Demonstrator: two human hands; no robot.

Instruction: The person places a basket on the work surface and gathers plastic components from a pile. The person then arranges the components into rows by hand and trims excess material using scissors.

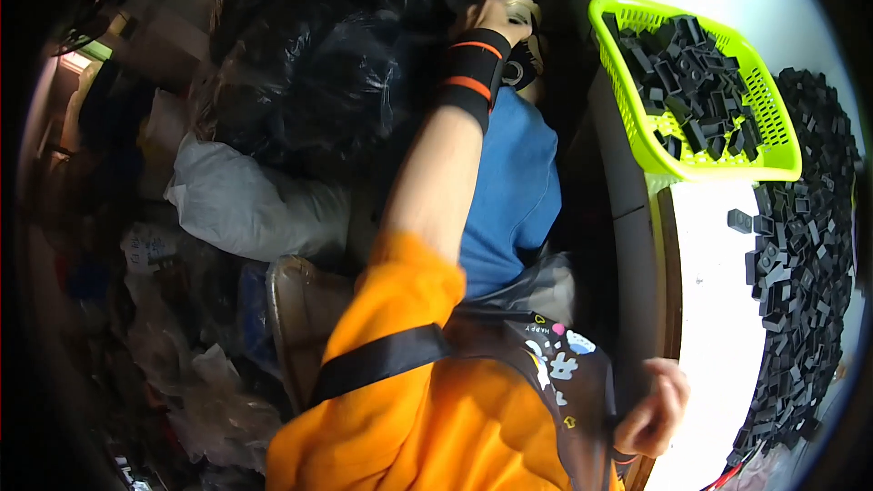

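My left arm, in an orange sleeve and a black wristband with orange stripes, reaches down past my blue-trousered leg (pixel 514 182). At its end my left hand (pixel 491 16) is beside or against a light beige shoe (pixel 525 14); its fingers are mostly hidden, so its grip is unclear. My right hand (pixel 655 407) is by the edge of the white table (pixel 714 309), slightly blurred. Its fingers curl loosely, apart from the thumb, with nothing seen in them. A dark printed apron (pixel 568 391) covers my lap.
A yellow-green basket (pixel 668 164) of black plastic blocks stands at the table's far end. Many more loose black blocks (pixel 800 264) lie along its right side. Black plastic bags (pixel 336 73), a white sack (pixel 245 200) and clear bags (pixel 223 400) crowd the floor to the left.
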